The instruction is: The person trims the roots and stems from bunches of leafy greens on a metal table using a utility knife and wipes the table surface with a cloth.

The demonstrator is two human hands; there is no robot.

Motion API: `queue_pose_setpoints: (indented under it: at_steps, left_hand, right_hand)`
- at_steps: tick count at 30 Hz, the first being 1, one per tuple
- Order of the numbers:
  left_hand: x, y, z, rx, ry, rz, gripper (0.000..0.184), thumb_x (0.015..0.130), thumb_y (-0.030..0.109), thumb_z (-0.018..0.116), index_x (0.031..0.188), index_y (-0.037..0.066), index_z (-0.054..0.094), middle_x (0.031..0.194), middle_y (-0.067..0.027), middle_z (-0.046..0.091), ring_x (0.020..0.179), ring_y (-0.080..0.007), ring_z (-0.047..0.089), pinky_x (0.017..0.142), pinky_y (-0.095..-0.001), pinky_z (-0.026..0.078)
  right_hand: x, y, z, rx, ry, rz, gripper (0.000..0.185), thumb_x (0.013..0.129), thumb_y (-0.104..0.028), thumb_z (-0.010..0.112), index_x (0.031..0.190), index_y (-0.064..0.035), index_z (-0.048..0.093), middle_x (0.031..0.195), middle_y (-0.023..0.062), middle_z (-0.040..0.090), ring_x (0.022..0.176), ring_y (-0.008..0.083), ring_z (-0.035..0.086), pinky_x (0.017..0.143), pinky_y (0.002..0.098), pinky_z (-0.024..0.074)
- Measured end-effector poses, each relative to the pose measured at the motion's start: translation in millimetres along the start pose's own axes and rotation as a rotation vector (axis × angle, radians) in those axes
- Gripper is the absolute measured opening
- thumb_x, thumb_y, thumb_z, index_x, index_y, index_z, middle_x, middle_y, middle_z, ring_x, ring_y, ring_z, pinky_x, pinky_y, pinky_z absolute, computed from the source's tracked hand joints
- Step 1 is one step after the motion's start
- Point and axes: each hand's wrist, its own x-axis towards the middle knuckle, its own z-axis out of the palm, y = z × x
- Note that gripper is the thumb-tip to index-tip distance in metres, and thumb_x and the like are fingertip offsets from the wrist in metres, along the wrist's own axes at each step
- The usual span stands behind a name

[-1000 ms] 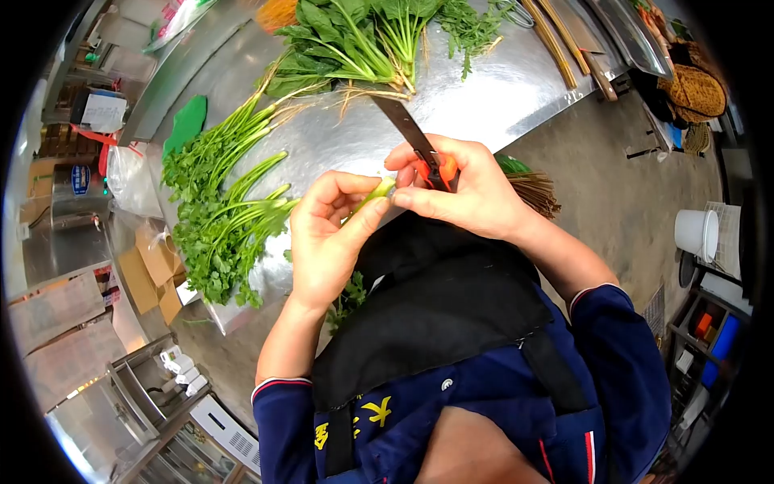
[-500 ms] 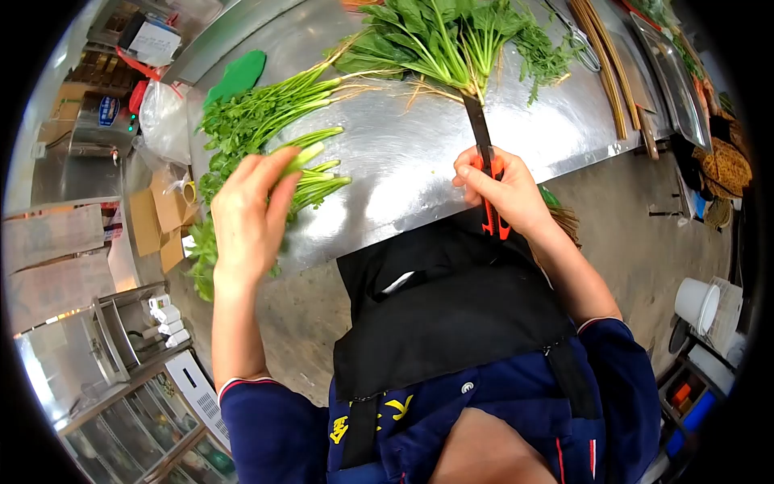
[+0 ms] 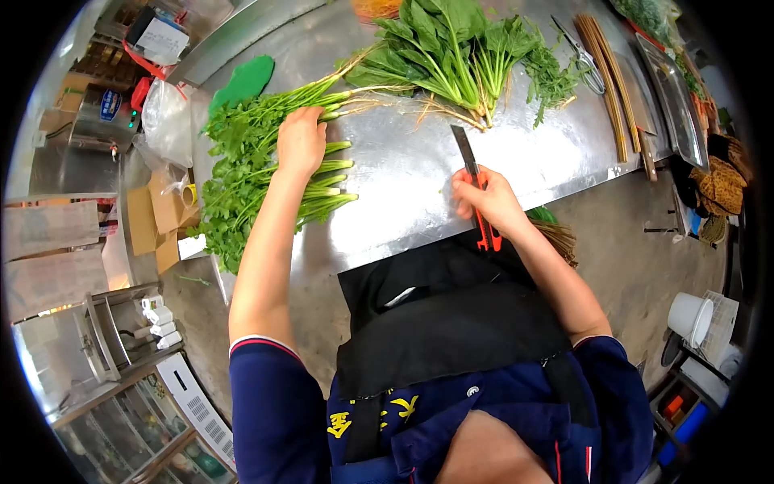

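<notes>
My left hand is closed over leafy celery stalks at the left of the steel table; pale stem ends with thin roots stick out past the fingertips. Nearer me, more of these stalks lie in a row, trimmed-looking pale ends to the right. In my right hand is a knife with a dark blade and an orange-and-black handle. Its blade points away from me above the table's front edge. Beyond the tip lies a bunch of broad-leaved greens with pale roots toward me.
The steel table ends just before my apron. Feathery greens, scissors and long brown sticks lie at the right. A green cloth-like piece is at the far left. Below stands a cardboard box.
The stalk my left hand held is down among the row, and that hand has moved away from me onto the farther stalks. My right hand has drawn the knife slightly back from the broad-leaved greens.
</notes>
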Motion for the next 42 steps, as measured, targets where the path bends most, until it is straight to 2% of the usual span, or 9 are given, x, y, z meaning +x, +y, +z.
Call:
queue_pose_setpoints:
  at_steps: [8,13,14,16,18,24,26,30,42]
  left_hand:
    - [-0.5,0.0,-1.4,0.146,0.032,0.164,0.022,0.074,0.013,0.067,0.095,0.009,0.063,0.087,-0.0076,0.059,0.088,-0.0272,0.055,0.076,-0.0387,0.041]
    - [14.9,-1.4,-85.1,-0.275,0.855,0.066,0.010,0.090,0.009,0.054,0.098,0.006,0.059,0.091,-0.0074,0.060,0.085,-0.0196,0.055,0.081,-0.0296,0.043]
    - [17.2,9.0,-110.9,-0.622,0.989,-0.034,0.011,0.092,0.007,0.051,0.099,0.002,0.057,0.095,-0.0082,0.060,0.083,-0.0177,0.056,0.080,-0.0278,0.044]
    - [16.1,31.1,-165.1,-0.937,1.103,0.103,0.015,0.093,0.007,0.047,0.101,-0.005,0.053,0.097,-0.0153,0.060,0.087,-0.0205,0.059,0.081,-0.0315,0.049]
    - [4.3,62.6,-193.1,-1.144,0.990,0.131,0.022,0.094,0.007,0.046,0.109,-0.007,0.053,0.098,-0.0174,0.060,0.084,-0.0202,0.060,0.079,-0.0336,0.052]
    - [-31.3,135.9,-139.4,-1.436,-0.176,-0.142,0.028,0.092,0.018,0.054,0.113,0.000,0.058,0.084,-0.0023,0.061,0.068,-0.0045,0.050,0.059,-0.0176,0.038]
    - [-44.6,156.1,-109.2,-1.470,-0.377,-0.258,0.028,0.093,0.018,0.052,0.112,-0.002,0.056,0.083,-0.0050,0.060,0.065,-0.0059,0.050,0.056,-0.0171,0.038]
    - [-59.8,182.9,-80.4,-1.580,-0.516,-0.276,0.027,0.092,0.019,0.055,0.109,-0.002,0.057,0.080,-0.0043,0.060,0.064,-0.0062,0.049,0.055,-0.0169,0.036]
    - [-62.8,207.2,-60.7,-1.580,-0.626,-0.201,0.026,0.092,0.021,0.055,0.107,0.000,0.059,0.077,-0.0019,0.058,0.059,-0.0039,0.046,0.051,-0.0160,0.033]
  right_hand:
    - [-2.4,-3.4,2.1,-0.036,0.022,-0.012,0.017,0.085,-0.015,0.061,0.090,-0.0003,0.056,0.071,0.0039,0.057,0.057,0.0121,0.060,0.050,0.0255,0.0499]
    - [-1.4,-4.0,0.4,-0.059,0.011,-0.010,0.018,0.085,-0.016,0.061,0.090,0.0005,0.056,0.071,0.0047,0.058,0.057,0.0131,0.061,0.050,0.0262,0.0507]
    - [-1.2,-4.9,0.9,-0.065,0.008,-0.012,0.018,0.085,-0.016,0.061,0.090,0.0006,0.056,0.071,0.0049,0.058,0.057,0.0134,0.061,0.050,0.0263,0.0507]
    - [-1.6,-5.7,1.7,-0.061,0.010,-0.017,0.017,0.084,-0.015,0.060,0.089,0.0007,0.056,0.071,0.0052,0.058,0.057,0.0139,0.061,0.050,0.0262,0.0505]
    - [-2.1,-5.6,1.7,-0.058,0.007,-0.024,0.017,0.084,-0.015,0.060,0.089,0.0009,0.056,0.070,0.0054,0.057,0.057,0.0142,0.061,0.049,0.0262,0.0505]
    - [-35.5,-29.7,10.0,-0.085,0.094,-0.276,0.019,0.084,-0.018,0.063,0.089,-0.0008,0.057,0.065,0.0007,0.056,0.054,0.0077,0.051,0.052,0.0224,0.0434]
    - [-55.2,-45.8,10.6,-0.361,0.172,-0.463,0.016,0.081,-0.016,0.065,0.086,-0.0028,0.058,0.065,0.0055,0.057,0.055,0.0136,0.054,0.052,0.0287,0.0448]
    - [-78.3,-64.3,2.9,-0.720,0.253,-0.749,0.014,0.075,-0.013,0.065,0.085,-0.0069,0.056,0.073,0.0086,0.061,0.063,0.0278,0.060,0.053,0.0354,0.0474]
    - [-98.2,-58.4,-18.7,-0.817,0.401,-0.737,0.018,0.071,-0.008,0.066,0.083,-0.0088,0.052,0.071,0.0055,0.057,0.064,0.0261,0.060,0.052,0.0366,0.0469]
